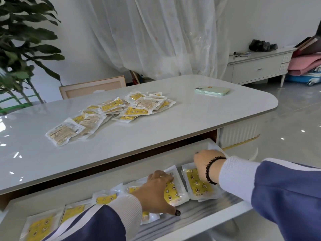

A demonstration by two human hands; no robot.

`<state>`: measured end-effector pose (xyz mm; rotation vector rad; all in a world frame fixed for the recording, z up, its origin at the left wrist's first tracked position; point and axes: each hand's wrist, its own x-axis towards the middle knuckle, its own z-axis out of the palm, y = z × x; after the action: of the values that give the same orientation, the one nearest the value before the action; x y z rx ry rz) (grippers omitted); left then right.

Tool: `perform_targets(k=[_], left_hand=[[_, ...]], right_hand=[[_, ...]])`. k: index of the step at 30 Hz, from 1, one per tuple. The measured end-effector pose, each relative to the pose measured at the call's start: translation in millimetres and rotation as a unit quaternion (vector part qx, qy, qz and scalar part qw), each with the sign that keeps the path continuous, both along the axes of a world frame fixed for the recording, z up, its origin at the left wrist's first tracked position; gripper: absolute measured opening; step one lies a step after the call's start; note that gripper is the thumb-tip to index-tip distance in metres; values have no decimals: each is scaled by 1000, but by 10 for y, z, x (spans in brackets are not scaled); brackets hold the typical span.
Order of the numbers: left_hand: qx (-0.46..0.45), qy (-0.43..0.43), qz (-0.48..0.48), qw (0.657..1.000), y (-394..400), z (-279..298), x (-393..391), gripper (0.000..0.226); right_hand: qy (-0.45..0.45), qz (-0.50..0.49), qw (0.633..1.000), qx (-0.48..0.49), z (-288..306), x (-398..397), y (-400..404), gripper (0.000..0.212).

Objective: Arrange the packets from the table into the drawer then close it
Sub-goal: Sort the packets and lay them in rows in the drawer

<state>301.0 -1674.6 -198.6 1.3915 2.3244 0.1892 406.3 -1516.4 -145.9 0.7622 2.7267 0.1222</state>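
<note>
Several yellow-and-white packets [132, 108] lie in a loose pile on the white table [173, 126]. Below the tabletop the drawer [121, 173] stands pulled out, with a row of packets lying along it. My left hand [154, 190] reaches into the drawer and grips a packet [173, 192] in the row, fingers over its far edge and thumb at its near edge. My right hand [205, 165] is at the drawer's right end, fingers curled down on another packet [198, 186]; a white packet edge shows behind the knuckles.
A mint-green phone [212, 90] lies on the far right of the table. A leafy plant [22, 49] stands at the left, a wooden frame [93, 87] behind the table. A low white cabinet [258, 66] and folded blankets [305, 63] stand at the back right.
</note>
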Motion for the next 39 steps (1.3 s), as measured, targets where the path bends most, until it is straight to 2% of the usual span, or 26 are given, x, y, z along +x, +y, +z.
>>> perform_targets(k=[3, 6, 8, 18, 20, 26, 29, 33, 39], left_hand=[[-3, 12, 2, 1000, 9, -12, 3, 102], [4, 12, 12, 1000, 19, -25, 11, 101], [9, 5, 22, 1000, 25, -22, 16, 102], [14, 2, 33, 999, 26, 72, 20, 102], [32, -6, 47, 998, 17, 135, 25, 96], [94, -19, 86, 992, -75, 358, 120, 58], [139, -35, 93, 985, -116, 500, 188, 46], [168, -38, 72, 982, -191, 735, 246, 35], [208, -4, 115, 971, -504, 1238, -54, 21]], right_hand=[[-89, -29, 994, -47, -25, 23, -79, 40], [-104, -66, 989, -79, -51, -9, -62, 63], [-109, -66, 988, -82, -56, -21, -67, 67], [-27, -108, 983, -148, -158, -100, 66, 65], [-22, -107, 984, -143, -150, -93, 58, 62], [0, -50, 994, -97, 30, 17, 10, 29], [0, -29, 998, -60, 231, 41, -44, 16], [36, -30, 996, -79, 543, 11, -102, 36], [151, -31, 981, -119, 932, -177, -250, 19]])
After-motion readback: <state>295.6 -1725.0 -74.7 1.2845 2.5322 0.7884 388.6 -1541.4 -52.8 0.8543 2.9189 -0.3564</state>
